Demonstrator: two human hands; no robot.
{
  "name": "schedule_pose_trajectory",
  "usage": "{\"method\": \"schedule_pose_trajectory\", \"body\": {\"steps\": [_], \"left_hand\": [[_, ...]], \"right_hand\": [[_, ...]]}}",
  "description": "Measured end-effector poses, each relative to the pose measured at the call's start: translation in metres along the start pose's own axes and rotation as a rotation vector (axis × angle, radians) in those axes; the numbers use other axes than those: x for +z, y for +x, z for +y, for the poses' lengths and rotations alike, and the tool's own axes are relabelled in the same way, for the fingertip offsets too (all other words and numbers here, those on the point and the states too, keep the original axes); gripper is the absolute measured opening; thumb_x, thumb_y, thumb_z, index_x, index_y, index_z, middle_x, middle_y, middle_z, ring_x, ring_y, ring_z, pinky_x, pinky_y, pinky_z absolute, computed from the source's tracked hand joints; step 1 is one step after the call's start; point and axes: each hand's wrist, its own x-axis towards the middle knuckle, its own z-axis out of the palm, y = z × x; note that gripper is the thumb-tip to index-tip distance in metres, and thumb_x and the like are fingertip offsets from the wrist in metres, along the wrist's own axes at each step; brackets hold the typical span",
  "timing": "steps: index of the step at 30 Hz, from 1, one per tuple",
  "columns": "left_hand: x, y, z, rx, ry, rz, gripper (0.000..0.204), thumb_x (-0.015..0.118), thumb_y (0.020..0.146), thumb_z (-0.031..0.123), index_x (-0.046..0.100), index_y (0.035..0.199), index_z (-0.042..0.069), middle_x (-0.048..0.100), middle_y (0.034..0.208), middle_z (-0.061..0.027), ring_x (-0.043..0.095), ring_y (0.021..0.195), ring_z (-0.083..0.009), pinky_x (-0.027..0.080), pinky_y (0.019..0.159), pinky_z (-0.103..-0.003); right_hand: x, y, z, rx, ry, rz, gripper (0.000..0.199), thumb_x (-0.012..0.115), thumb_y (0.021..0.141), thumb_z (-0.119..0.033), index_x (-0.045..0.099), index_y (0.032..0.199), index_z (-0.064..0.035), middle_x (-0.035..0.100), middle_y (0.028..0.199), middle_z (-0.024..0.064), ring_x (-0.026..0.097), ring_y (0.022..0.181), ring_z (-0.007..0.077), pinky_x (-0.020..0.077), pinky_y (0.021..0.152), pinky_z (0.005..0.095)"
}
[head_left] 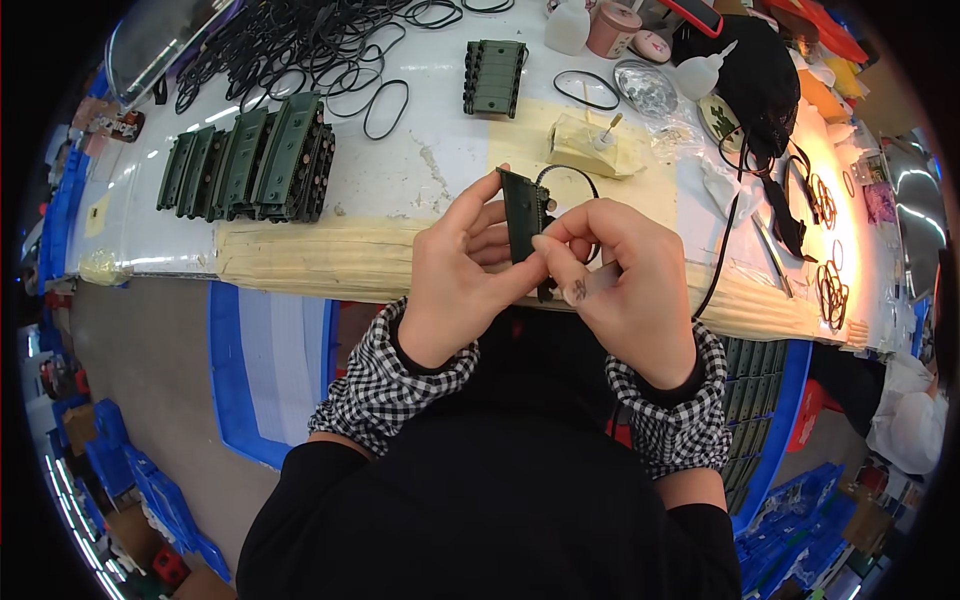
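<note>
Upright above the table's near edge is a dark green toy tank chassis (519,212) with small wheels along its right side. My left hand (448,285) is closed around its left side, fingers behind and thumb at the lower front. A black rubber track loop (574,168) runs from the wheel side and arcs out to the right. My right hand (635,275) pinches at the wheels, thumb against forefinger, where the loop meets the chassis. The exact pinch point is partly hidden by the fingers. A strip of clear tape appears wrapped on a right finger.
Several green chassis (285,165) stand in a row at left; another chassis (494,80) lies farther back. Black loops (300,45) are heaped at the far left. A tape-covered block (590,145), bottles and a black cap (745,85) crowd the right. Blue crates (232,385) sit below the table.
</note>
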Motion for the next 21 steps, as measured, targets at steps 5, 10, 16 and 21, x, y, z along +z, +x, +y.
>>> {"method": "schedule_pose_trajectory", "body": {"steps": [5,10,16,21], "left_hand": [[-0.02,0.005,0.014,-0.239,-0.326,-0.273,0.065,0.069,0.081,0.001,0.035,0.136,-0.005,0.06,0.117,-0.0194,0.063,0.101,-0.021,0.053,0.084,-0.029],[-0.023,0.008,0.012,-0.308,-0.386,-0.513,0.063,0.066,0.083,0.0,0.034,0.137,-0.006,0.059,0.118,-0.0199,0.062,0.105,-0.0213,0.05,0.091,-0.03],[-0.021,0.008,0.012,-0.344,-0.489,-0.559,0.054,0.06,0.09,0.014,0.037,0.135,-0.005,0.059,0.118,-0.0185,0.063,0.104,-0.0213,0.051,0.088,-0.029],[-0.011,0.008,0.016,-0.379,-0.369,-0.456,0.043,0.053,0.096,0.022,0.044,0.129,-0.004,0.063,0.111,-0.0142,0.064,0.099,-0.017,0.052,0.084,-0.028]], "right_hand": [[-0.01,0.003,-0.004,-0.133,0.05,0.222,0.022,0.071,0.079,-0.006,0.066,0.101,-0.0051,0.062,0.094,0.0084,0.054,0.055,0.0121,0.042,0.046,0.0232],[-0.014,0.006,0.0,0.069,0.289,-0.005,0.025,0.07,0.081,-0.004,0.066,0.106,-0.0037,0.065,0.083,0.0062,0.049,0.051,0.0043,0.0344,0.043,0.0187],[-0.015,0.006,0.006,0.003,0.233,0.003,0.016,0.07,0.081,-0.003,0.067,0.097,-0.0012,0.065,0.079,0.0056,0.047,0.046,0.0039,0.0337,0.042,0.019],[-0.012,0.004,0.002,0.03,0.283,0.021,0.014,0.069,0.081,-0.002,0.067,0.095,-0.0009,0.065,0.076,0.0059,0.052,0.046,0.0048,0.0371,0.041,0.0189]]}}
